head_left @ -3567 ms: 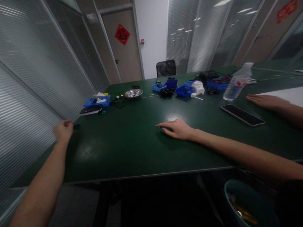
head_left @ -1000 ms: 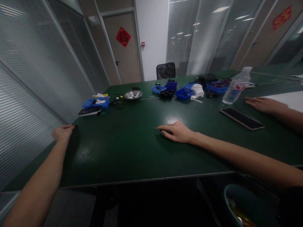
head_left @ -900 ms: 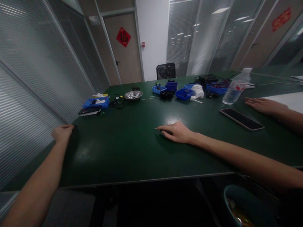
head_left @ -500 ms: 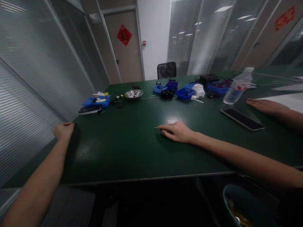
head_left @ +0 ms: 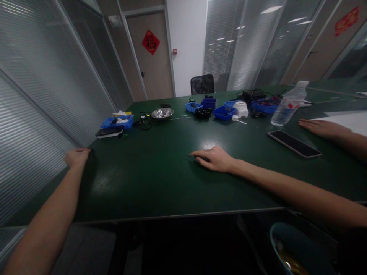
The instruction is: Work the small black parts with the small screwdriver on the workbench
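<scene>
"Counting the hands, how many appear at the green table [head_left: 143,183]?"

"Three. Two belong to the person with the camera: the left hand [head_left: 76,157] and the right hand [head_left: 217,159]. The third is a co-worker's hand [head_left: 322,128], which lies flat near the white paper [head_left: 354,119]."

"And what does the right hand grip?"

"One slim tool [head_left: 203,157], with a dark body and a thin pale tip. The fingers are closed on it: the index finger is stretched along the top, and the thumb is below. The tool is near the middle of the table, low over the surface, its tip pointing to the left. Its exact kind is too small to tell."

"How far apart are the fingers of the left hand?"

"They are bent and drawn together, at the table's left side. One small dark thing [head_left: 91,151] is at the fingertips, but whether they pinch it or only touch it, it is not possible to say."

"Which other things can be counted?"

"One phone [head_left: 294,143] lies to the right, and one clear plastic bottle [head_left: 288,106] stands behind it. One steel bowl [head_left: 162,117] is farther back. Six blue trays [head_left: 223,116] seem to show: one at the left, four around the middle, one with wires at the right."
</scene>
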`<state>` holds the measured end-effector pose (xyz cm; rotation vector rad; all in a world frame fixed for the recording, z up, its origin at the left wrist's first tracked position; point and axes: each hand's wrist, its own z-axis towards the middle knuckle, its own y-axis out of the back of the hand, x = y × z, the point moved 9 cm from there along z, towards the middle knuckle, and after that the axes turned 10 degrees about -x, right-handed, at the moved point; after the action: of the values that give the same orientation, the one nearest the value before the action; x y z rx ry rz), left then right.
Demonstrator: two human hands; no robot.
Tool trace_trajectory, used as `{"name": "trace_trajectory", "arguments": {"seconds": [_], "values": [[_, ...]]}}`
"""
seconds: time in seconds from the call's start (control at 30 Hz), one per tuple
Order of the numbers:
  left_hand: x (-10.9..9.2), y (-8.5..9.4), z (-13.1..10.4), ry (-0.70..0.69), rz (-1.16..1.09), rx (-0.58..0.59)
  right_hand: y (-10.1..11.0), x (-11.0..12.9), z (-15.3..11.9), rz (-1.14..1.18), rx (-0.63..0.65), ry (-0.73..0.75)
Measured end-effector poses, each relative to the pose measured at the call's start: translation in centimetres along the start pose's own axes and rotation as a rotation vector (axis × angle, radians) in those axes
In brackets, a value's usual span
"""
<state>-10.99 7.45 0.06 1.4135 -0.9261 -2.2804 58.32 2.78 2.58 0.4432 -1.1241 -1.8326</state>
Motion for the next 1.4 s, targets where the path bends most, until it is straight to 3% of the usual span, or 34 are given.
{"name": "trace_trajectory", "arguments": {"seconds": [0.37,0.77,1.1,1.4], "values": [[-0.6,0.5,-0.9,-0.044,0.01,0.025,-0.2,-0.2,-0.1,0.002,0.02,-0.007],[-3.5,2.9,-3.5,-0.234,0.121,0.031,-0.3,-0.6,-0.2,-0.015,0.003,-0.018],[-3.1,3.1,-3.3,-0.22,0.236,0.02,0.4,-0.4,-0.2,-0.089,-0.069,0.019],[-2.0,1.8,-2.4,-0.217,0.227,0.049,-0.3,-0.5,-0.1,-0.077,-0.033,0.039]]}}
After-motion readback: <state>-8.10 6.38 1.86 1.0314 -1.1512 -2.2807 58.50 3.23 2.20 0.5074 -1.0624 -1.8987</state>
